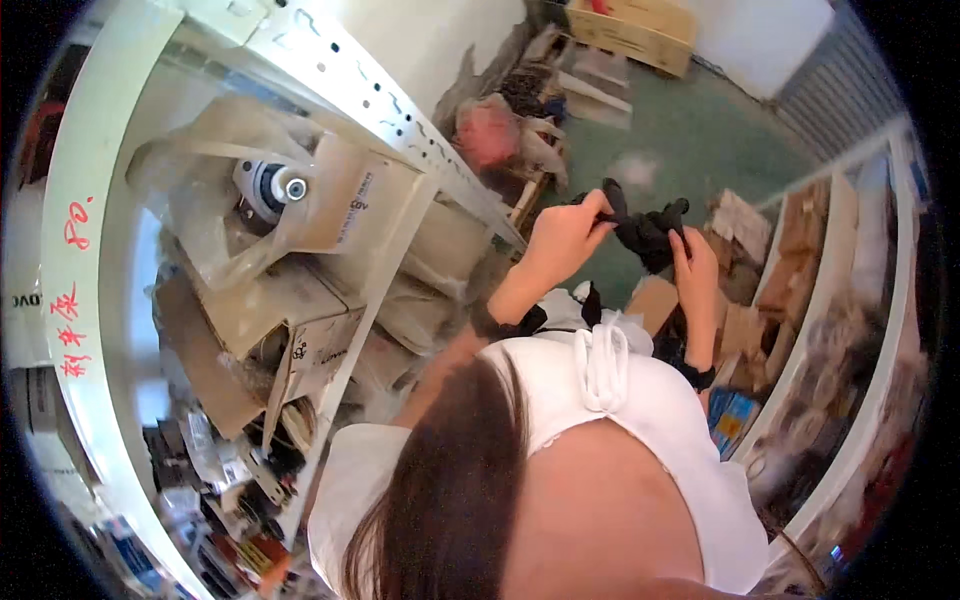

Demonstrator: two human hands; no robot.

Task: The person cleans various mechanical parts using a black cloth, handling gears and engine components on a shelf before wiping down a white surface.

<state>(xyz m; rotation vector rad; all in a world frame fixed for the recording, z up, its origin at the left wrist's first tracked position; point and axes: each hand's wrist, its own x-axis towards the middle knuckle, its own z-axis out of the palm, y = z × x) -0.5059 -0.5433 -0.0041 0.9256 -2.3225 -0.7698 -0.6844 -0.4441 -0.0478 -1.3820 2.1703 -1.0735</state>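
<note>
Black cloth (648, 238) bunches between left hand (562, 238) and right hand (696, 270), both gripping it.

Red handwriting (72, 330) runs lengthwise along the pale shelf upright (85, 150) at the left: a few characters on its nearer part, then a short number with a dot after it farther along. On the same left side, a cardboard box (390, 190) bears a line of dark print (355, 208) beside the clear plastic bag (215, 255). A nearer carton (315, 350) carries dark printed marks on its side, too small to make out. At the far left edge, large dark letters stand on a pale box (25, 270), partly cut off. Lettering on the right shelf's packages is too blurred to read.
</note>
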